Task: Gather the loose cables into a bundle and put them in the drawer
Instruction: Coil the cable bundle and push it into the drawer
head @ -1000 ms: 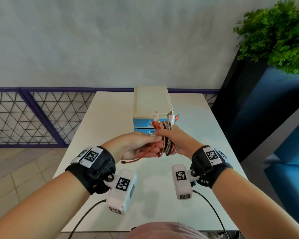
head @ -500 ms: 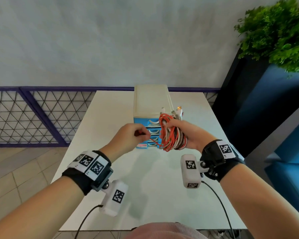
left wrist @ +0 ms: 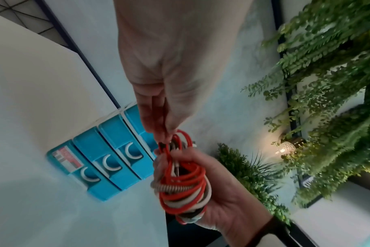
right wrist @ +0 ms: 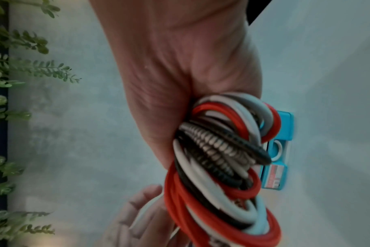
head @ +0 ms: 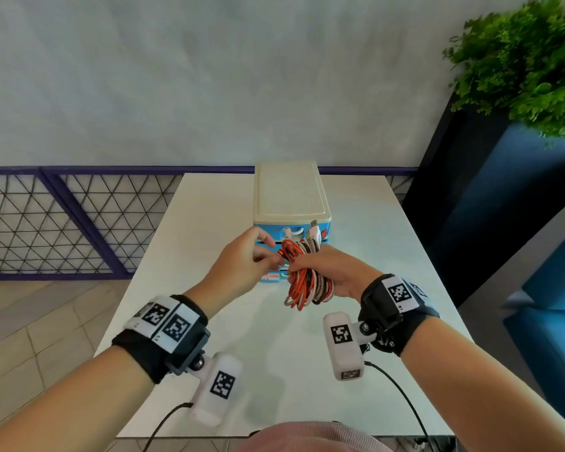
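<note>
My right hand (head: 302,267) grips a coiled bundle of cables (head: 307,282), red, white and braided strands, held upright above the white table (head: 209,223). Plug ends stick up from its top. My left hand (head: 271,254) pinches a red strand at the upper left of the coil; the left wrist view shows those fingertips (left wrist: 165,132) closed on the red cable (left wrist: 180,138). The bundle (right wrist: 217,167) fills the right wrist view. Just behind the hands stands the drawer unit (head: 291,197), cream-topped, with blue drawer fronts (left wrist: 108,150) that look shut.
The table's far edge meets a purple rail with mesh fencing (head: 62,223) on the left. A dark planter with a green plant (head: 529,60) stands at the right. Blue seating (head: 552,305) lies beside the table's right edge.
The red cable's loose end, hanging below my left hand a second ago, is now wound onto the coil. Both hands have lifted and moved toward the drawer unit.
</note>
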Demonstrator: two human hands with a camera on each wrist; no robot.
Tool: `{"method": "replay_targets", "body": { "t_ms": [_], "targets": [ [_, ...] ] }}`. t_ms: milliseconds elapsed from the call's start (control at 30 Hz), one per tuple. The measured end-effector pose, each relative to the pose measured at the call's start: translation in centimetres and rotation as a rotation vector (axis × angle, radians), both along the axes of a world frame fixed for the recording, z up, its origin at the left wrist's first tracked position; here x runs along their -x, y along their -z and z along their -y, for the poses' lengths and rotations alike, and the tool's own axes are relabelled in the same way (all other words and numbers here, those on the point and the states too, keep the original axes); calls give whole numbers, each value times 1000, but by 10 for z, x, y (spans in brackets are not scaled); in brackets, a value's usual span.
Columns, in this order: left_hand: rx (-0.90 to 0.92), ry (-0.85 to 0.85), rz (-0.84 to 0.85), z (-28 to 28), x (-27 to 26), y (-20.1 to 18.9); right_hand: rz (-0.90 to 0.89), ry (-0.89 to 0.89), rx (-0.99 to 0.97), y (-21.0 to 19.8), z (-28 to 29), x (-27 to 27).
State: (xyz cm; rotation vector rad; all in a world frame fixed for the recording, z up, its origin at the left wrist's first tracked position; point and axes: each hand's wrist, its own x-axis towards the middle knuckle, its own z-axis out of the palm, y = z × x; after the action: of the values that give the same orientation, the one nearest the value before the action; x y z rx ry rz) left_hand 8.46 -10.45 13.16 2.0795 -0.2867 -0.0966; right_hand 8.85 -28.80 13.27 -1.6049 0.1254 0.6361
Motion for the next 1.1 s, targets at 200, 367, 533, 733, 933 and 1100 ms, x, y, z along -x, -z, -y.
{"method": "replay_targets", "body": {
  "t_ms": [200, 367, 533, 733, 933, 1100],
  "targets": [
    [-907, 352, 781, -9, 0, -15, 20, -182, 194, -17, -14, -3],
    [-917, 510, 948, -6, -14, -10, 1, -425, 271, -37, -27, 3],
    [-729, 546, 932, -4, -21, -12, 37, -464, 234, -37, -25, 4],
    [-736, 501, 932, 3, -22, -8, -26, -519, 212, -35, -19, -1],
    [-888, 399, 696, 7, -25, 5, 385, -477, 864, -34, -16, -6],
    [-982, 262, 334, 6, -30, -1, 871, -403, 1318, -13, -29, 22]
  ]
}}
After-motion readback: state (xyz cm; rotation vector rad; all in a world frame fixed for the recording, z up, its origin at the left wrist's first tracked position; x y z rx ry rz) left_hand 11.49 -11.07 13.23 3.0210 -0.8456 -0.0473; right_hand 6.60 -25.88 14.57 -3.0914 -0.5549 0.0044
